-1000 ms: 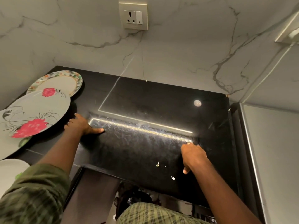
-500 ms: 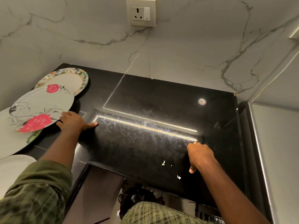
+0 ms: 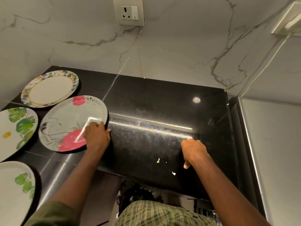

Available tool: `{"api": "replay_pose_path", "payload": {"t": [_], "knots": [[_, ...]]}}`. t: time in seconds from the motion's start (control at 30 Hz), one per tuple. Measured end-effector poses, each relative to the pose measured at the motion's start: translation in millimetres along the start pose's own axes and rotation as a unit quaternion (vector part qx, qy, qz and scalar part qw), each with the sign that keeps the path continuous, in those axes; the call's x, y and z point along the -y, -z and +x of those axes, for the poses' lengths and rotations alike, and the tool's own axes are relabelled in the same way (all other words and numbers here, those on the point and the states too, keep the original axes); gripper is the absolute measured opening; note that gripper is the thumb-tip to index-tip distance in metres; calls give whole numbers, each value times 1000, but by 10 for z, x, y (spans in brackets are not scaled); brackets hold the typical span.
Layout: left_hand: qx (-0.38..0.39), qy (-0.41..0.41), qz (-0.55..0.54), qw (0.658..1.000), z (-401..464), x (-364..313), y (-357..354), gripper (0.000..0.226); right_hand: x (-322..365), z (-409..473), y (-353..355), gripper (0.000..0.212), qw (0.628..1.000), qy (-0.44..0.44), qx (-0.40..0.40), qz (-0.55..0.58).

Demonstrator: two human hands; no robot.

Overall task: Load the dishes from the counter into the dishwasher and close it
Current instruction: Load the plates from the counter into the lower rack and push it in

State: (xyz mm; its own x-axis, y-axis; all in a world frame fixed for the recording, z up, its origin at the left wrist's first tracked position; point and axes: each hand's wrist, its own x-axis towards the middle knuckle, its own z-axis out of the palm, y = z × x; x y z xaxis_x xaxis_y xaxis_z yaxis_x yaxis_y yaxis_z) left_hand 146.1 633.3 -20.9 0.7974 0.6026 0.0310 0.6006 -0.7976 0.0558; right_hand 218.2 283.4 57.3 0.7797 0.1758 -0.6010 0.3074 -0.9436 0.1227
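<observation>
Several plates lie on the black counter [image 3: 162, 101] at the left. My left hand [image 3: 96, 137] grips the right rim of the white plate with pink flowers [image 3: 68, 121], fingers on top and thumb at its edge. Behind it sits a plate with a floral rim [image 3: 49, 88]. Two plates with green leaves [image 3: 16, 128] [image 3: 14, 190] lie at the far left. My right hand [image 3: 193, 150] rests as a loose fist on the counter to the right, holding nothing. The dishwasher [image 3: 203, 207] shows only as a dark gap below the counter's front edge.
A marble wall with a power socket [image 3: 128, 12] rises behind the counter. A tall grey panel [image 3: 273, 144] closes off the right side. A few small white crumbs [image 3: 174, 173] lie near the counter's front edge.
My left hand slid left across the counter and took hold of the pink-flower plate's rim. The view turned left, bringing more plates into sight. My right hand stayed put.
</observation>
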Motion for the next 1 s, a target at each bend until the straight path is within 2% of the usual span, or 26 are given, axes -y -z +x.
{"api": "replay_pose_path", "payload": {"t": [0.23,0.33,0.4,0.47,0.53,0.6,0.67,0.73,0.77,0.8,0.87,0.9,0.93,1.0], "knots": [[-12,-183,-120,976,-677,-771,-175,42,-64,-60,-31,46,1000,-3,-14,27],[8,-265,-152,952,-992,-1033,-198,45,-99,-59,-65,55,999,-11,-8,51],[39,-320,-182,929,-1145,-1138,-152,38,-124,-60,-87,61,998,-11,-11,62],[80,-338,-226,910,-1219,-1173,-25,29,-149,-58,-107,75,998,-5,-11,63],[86,-320,-253,909,-1225,-1141,73,32,-184,-58,-128,89,998,0,-5,66],[39,-247,-231,940,-1188,-1056,93,32,-211,-61,-151,92,997,5,-5,77],[48,-110,-169,978,-1124,-915,91,65,-233,-58,-183,86,996,15,-12,88],[86,16,-142,986,-1043,-747,92,96,-248,-58,-210,78,995,22,-18,91],[97,52,-150,983,-1008,-676,98,103,-257,-55,-222,71,995,25,-22,94],[103,73,-181,975,-967,-606,94,99,-262,-43,-232,58,994,30,-33,103],[105,82,-269,954,-943,-524,115,65,-286,-31,-252,14,990,38,-72,118],[109,77,-288,948,-952,-518,150,47,-316,-25,-261,7,988,36,-87,125],[118,73,-304,943,-955,-519,168,34,-355,-10,-274,12,986,31,-97,132],[138,73,-366,917,-1005,-583,244,26,-481,-42,-285,14,976,8,-99,193]]}}
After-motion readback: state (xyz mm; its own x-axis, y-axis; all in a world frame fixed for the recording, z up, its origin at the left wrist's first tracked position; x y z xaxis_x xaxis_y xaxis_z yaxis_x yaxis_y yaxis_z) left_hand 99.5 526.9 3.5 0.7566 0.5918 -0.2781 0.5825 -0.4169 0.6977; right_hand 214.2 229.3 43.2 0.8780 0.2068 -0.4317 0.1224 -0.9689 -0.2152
